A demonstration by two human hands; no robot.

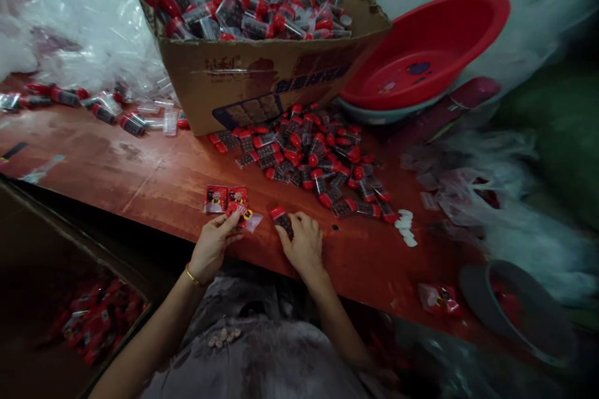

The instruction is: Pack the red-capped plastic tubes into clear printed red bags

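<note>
In the head view my left hand (216, 243) pinches a small red printed packet (244, 214) with a clear plastic end, just above the table's front edge. Two flat red packets (216, 197) lie side by side behind it. My right hand (303, 240) has its fingers closed around a small clear container with a red cap (279, 217) and dark, dotted contents. The two hands are a short way apart. Beyond them a loose pile of the same red-capped containers (318, 156) spreads over the red-brown table (154, 168).
A torn cardboard box (196, 87) full of red-capped containers stands behind the pile. Beside it leans a red basin (449, 43). White bits (405, 227) and a grey bowl (519, 312) lie to the right. At lower left, a box holds many red packets (100, 315).
</note>
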